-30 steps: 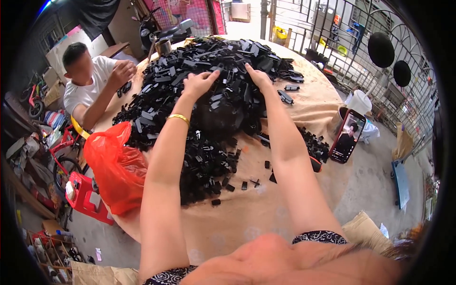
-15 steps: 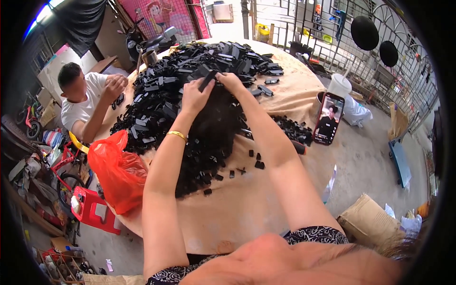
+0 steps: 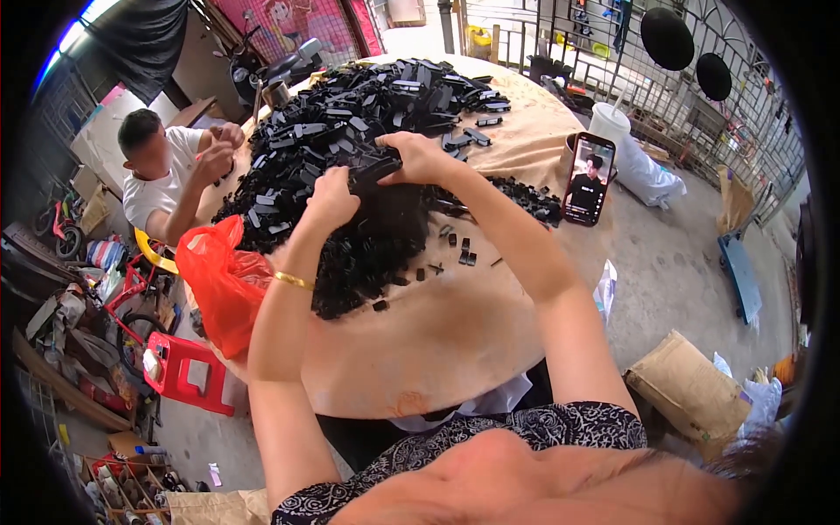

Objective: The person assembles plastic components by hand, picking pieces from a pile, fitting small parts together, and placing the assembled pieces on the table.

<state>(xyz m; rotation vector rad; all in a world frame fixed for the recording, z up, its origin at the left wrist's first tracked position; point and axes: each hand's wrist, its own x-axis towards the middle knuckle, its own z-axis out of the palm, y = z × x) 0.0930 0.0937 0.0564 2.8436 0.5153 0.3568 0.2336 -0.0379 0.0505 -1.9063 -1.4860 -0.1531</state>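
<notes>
A large heap of black plastic parts (image 3: 302, 131) covers much of the round table. Over its near side, my right hand (image 3: 418, 160) is closed around an elongated black plastic part (image 3: 378, 168), fingers on its far side and thumb beneath. Close by its left end is my left hand (image 3: 334, 194), with a gold bangle on the wrist. Its fingers are curled together against the dark parts, and what they pinch is hidden. Smaller black pieces (image 3: 363, 271) spread below my hands, and a few loose ones (image 3: 467, 251) lie on the tan tabletop (image 3: 420, 350).
A red plastic bag (image 3: 229, 293) rests on the table's left edge, above a red stool (image 3: 188, 372). A phone (image 3: 588, 179) showing video leans by a white lidded cup (image 3: 610, 122) at right. Across the left side, a co-worker (image 3: 162, 175) sits with both hands raised.
My hands have shifted apart and slightly lower; the left has moved left and turned knuckles up. The black part now lies flatter in my right hand. My view has tilted down a little.
</notes>
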